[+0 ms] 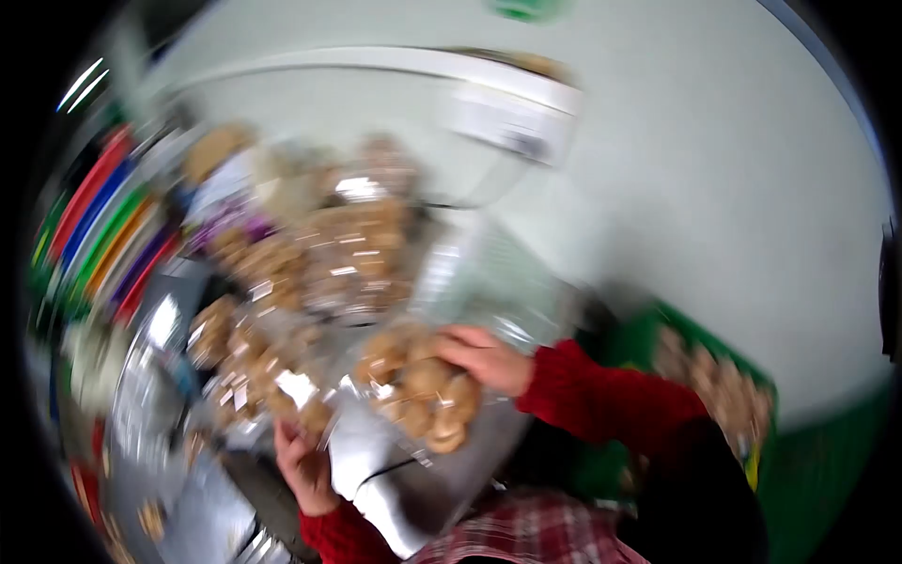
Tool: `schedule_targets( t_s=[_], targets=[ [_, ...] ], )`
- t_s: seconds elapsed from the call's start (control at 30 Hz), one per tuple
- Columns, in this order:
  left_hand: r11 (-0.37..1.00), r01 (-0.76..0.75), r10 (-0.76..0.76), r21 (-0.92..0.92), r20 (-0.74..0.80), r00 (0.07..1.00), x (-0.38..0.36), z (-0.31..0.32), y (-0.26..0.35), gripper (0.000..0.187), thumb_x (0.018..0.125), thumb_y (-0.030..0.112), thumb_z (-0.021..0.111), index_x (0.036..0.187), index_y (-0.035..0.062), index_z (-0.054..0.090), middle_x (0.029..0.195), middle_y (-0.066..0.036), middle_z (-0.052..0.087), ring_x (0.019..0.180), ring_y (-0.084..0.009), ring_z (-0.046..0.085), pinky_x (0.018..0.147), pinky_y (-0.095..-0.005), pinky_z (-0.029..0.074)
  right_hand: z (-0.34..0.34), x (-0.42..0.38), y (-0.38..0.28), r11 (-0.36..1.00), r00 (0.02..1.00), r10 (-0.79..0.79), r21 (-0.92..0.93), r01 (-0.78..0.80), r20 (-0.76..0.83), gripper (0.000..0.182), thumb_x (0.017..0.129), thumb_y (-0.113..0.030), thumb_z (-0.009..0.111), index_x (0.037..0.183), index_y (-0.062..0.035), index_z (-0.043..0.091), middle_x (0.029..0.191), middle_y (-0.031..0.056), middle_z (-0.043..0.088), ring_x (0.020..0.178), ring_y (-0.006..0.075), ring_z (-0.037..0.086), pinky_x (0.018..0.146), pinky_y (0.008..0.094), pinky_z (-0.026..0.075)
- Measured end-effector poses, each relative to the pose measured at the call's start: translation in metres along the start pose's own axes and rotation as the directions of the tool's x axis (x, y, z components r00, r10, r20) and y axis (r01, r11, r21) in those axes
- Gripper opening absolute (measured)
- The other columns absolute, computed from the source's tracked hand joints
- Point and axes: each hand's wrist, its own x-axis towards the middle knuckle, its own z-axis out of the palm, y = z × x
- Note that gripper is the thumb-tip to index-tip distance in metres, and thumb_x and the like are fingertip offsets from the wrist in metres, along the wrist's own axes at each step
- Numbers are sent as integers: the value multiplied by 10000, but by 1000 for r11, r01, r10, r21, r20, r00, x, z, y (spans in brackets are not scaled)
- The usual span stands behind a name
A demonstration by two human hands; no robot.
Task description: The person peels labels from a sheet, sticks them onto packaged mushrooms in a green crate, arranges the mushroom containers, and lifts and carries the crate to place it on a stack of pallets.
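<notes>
A clear plastic bag of round, light brown pieces that look like mushrooms [418, 385] is at the middle, over the metal surface. My right hand [484, 357] grips its upper right side, the fingers over the plastic and the thumb out of sight. To the left, my left hand [305, 468] points its fingers up, apart, at the lower edge of another bag of mushrooms [296, 390]. Its fingertips seem to touch that plastic, and motion blurs them. Several more filled bags [352, 254] are heaped just beyond both hands.
Clear plastic sheets or bags [489, 282] lie right of the heap, against the pale wall [695, 188]. A green crate [700, 343] of brownish pieces stands at right. Coloured trays or lids [108, 226] are stacked at far left. A white box [517, 117] is on the wall.
</notes>
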Motion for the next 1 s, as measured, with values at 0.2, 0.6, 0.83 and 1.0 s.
schedule_targets(
  t_s=[0.2, 0.6, 0.83, 1.0],
  targets=[
    [804, -191, 46, 563, 262, 964, -47, 116, -99, 544, 766, 28, 677, 1284, 0, 512, 1304, -147, 550, 1146, -281, 556, 976, -470, 489, -65, -230, -1, 999, 973, -40, -28, 34, -229, 455, 1004, -379, 505, 1277, -21, 572, 1208, 84, 616, 1124, 187, 543, 991, 305, 417],
    [612, 696, -786, 376, 386, 483, -160, 350, -234, 776, 670, 127, 564, 1400, -63, 378, 1277, -165, 549, 1159, -272, 559, 1005, -381, 451, -178, -699, 115, 996, 14, 61, 62, 71, -998, 401, 1026, -238, 393, 1238, 56, 566, 1179, 178, 640, 1029, 253, 647, 922, 359, 518],
    [556, 690, -818, 464, 452, 355, -251, 405, -278, 753, 675, 77, 604, 1391, -22, 395, 1172, -140, 594, 981, -253, 631, 863, -345, 536, -204, -664, 169, 340, 130, -128, -167, -926, -983, 382, 991, -303, 458, 881, 8, 650, 968, 173, 669, 787, 343, 661, 697, 455, 525],
    [484, 718, -846, 500, 476, 238, -291, 446, -310, 776, 698, -94, 564, 1431, 12, 330, 1341, -123, 495, 1236, -277, 521, 1004, -394, 470, -197, -677, 137, 231, 198, -235, -252, -940, -952, 425, 953, -378, 533, 991, 27, 657, 968, 253, 651, 744, 392, 657, 691, 449, 541]
  ],
)
